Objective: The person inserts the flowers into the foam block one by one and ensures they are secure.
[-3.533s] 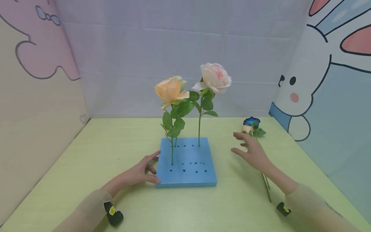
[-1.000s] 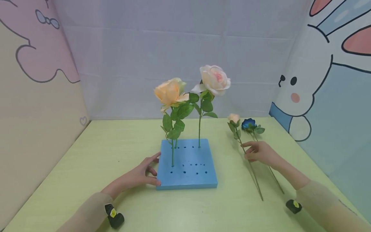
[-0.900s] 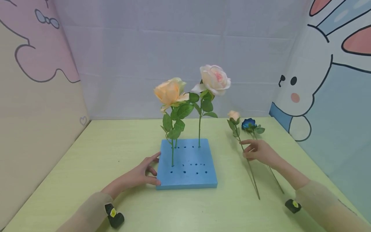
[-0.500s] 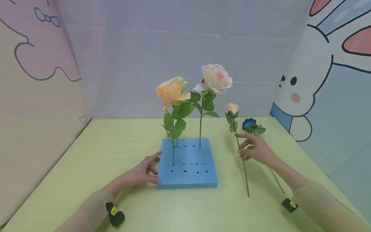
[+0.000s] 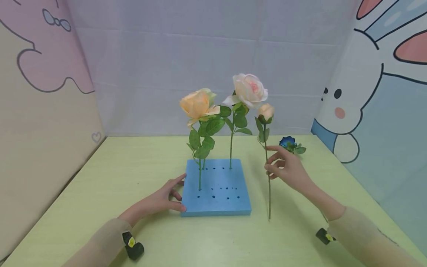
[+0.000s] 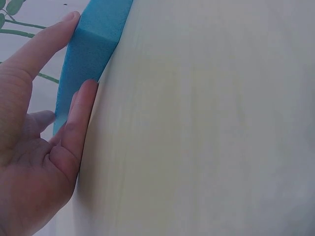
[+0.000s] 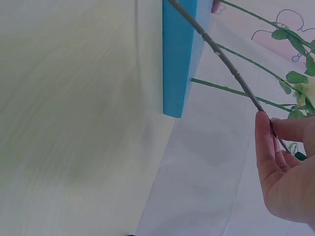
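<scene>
In the head view my right hand (image 5: 289, 170) pinches the stem of a small peach rose (image 5: 266, 112), held nearly upright just right of a blue foam block (image 5: 221, 204). The right wrist view shows thumb and fingertips closed on that brown stem (image 7: 231, 67). At the block's left side, my left hand (image 5: 161, 198) touches the edge with spread, fairly straight fingers. An orange-yellow rose (image 5: 197, 105) and a tall pale pink rose (image 5: 250, 90) stand in holes in the block. Another stem stands behind the orange-yellow one; its bloom is hidden.
A blue rose (image 5: 287, 141) lies on the pale yellow-green table (image 5: 126, 163) at the back right, its stem mostly hidden by the right hand and arm. Several small holes show in the block's top. A pale cloth backdrop (image 5: 133, 74) rises behind the table.
My right hand has taken the peach rose from beside the blue one, raised it from lying to nearly upright and carried it left towards the block. The left hand has stayed put.
</scene>
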Demonstrator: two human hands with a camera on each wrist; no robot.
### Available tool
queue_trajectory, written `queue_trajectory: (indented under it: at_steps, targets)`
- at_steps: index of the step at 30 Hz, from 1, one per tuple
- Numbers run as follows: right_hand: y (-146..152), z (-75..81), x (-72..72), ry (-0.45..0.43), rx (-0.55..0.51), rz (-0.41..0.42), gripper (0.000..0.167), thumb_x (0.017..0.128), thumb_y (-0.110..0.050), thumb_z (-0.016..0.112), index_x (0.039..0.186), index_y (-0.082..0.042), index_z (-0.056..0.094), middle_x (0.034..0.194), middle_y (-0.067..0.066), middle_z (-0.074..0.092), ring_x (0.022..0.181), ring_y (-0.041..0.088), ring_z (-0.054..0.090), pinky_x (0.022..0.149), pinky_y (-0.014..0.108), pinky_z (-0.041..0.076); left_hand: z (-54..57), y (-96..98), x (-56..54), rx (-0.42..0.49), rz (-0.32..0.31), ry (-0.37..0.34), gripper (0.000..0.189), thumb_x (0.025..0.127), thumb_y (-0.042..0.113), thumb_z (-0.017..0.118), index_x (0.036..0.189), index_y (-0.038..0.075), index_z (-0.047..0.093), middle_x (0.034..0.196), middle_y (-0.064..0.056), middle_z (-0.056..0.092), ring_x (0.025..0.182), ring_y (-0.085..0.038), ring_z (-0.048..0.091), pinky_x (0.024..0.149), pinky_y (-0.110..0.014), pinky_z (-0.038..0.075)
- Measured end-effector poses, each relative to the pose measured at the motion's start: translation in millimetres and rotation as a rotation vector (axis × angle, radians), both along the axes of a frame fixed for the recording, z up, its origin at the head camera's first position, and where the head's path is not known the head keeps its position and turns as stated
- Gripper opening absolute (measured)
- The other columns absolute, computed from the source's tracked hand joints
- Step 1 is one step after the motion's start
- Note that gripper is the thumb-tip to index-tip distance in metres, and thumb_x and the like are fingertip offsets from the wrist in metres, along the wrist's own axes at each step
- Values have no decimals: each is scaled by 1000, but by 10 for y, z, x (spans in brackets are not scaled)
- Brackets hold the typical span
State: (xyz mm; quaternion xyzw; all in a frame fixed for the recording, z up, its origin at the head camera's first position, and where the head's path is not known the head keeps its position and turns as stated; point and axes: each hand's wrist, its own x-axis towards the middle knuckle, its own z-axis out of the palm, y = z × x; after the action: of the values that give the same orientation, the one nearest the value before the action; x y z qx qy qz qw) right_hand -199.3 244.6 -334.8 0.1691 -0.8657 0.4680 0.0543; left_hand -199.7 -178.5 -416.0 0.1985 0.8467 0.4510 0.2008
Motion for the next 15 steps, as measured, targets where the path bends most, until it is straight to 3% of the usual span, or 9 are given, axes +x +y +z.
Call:
queue_trajectory:
  at_steps: [7,15]
  targets:
    - [-93,33,72,134,-49,-26,55,92,-3,66,141,-6,43,96,19,62,70,16,68,60,28,58,-9,4,-1,-4,0,3,109,80,30,83,160,23,10,155,-14,28,108,-20,54,92,-37,42]
    - [-221,37,133,439,-114,45,59,85,10,69,138,-3,46,86,13,66,70,7,67,56,26,57,-6,4,-2,-15,9,-3,109,80,31,83,160,23,9,155,-14,28,108,-19,54,94,-37,41]
